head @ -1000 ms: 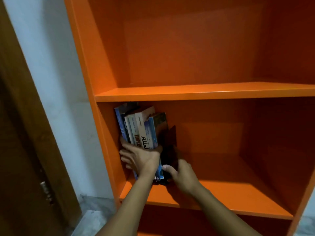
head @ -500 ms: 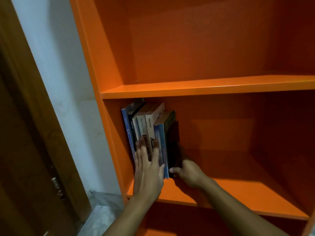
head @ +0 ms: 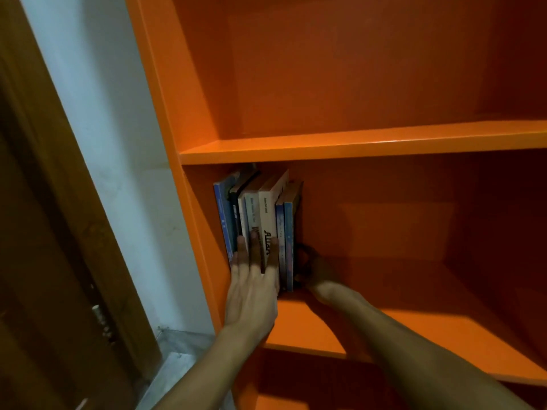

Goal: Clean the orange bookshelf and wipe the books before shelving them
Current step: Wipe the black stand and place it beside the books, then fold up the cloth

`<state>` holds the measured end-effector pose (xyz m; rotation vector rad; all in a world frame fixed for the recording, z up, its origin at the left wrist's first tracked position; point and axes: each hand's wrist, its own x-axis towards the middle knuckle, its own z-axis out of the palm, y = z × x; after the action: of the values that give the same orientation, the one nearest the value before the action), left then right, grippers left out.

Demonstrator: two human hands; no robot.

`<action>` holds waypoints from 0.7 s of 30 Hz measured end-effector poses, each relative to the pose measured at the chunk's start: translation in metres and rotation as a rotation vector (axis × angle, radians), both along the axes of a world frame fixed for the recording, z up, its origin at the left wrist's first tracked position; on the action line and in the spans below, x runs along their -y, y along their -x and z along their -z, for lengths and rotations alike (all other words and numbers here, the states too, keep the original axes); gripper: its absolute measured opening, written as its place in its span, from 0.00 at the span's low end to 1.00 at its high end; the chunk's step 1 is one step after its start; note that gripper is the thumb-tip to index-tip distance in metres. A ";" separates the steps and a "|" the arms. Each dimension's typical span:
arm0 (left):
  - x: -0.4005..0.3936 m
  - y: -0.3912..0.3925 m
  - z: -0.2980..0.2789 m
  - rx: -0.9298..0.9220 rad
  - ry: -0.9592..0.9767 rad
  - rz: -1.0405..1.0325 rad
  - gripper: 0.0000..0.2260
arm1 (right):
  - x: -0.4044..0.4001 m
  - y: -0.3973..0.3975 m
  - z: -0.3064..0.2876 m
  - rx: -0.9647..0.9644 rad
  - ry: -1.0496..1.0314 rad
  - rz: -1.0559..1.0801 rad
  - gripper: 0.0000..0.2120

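Note:
The orange bookshelf [head: 355,146] fills the view. A row of several books [head: 266,208] stands upright at the left end of its lower shelf board [head: 414,329], spines facing out. My left hand [head: 254,285] lies flat against the spines with its fingers spread. At the row's right end stands a dark book [head: 298,214]. My right hand [head: 318,273] is in shadow at that book's lower part, thumb at its front edge and fingers along its side.
A white wall [head: 103,143] and a brown wooden door [head: 44,261] stand left of the shelf. Grey floor [head: 177,350] shows below. The upper shelf board runs just above the book tops.
The dark book has gone from leaning out to standing flush in the row. My left hand went from gripping the books to lying flat on the spines. The view has moved closer.

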<state>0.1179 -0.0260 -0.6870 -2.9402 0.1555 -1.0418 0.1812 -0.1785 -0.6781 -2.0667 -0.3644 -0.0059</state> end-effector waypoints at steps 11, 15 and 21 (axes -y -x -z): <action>-0.018 0.034 -0.010 -0.084 0.192 0.213 0.28 | -0.002 0.094 0.003 0.222 0.090 0.208 0.05; -0.021 0.061 0.017 -0.053 0.324 0.286 0.18 | 0.000 0.142 0.037 0.197 0.100 0.107 0.05; -0.010 0.109 0.084 0.052 0.475 0.386 0.18 | 0.006 0.172 0.115 0.101 0.283 -0.010 0.05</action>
<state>0.0090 -0.0155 -0.7715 -3.3861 0.5681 -1.3658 0.0092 -0.1846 -0.7926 -2.3501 -0.4597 -0.0559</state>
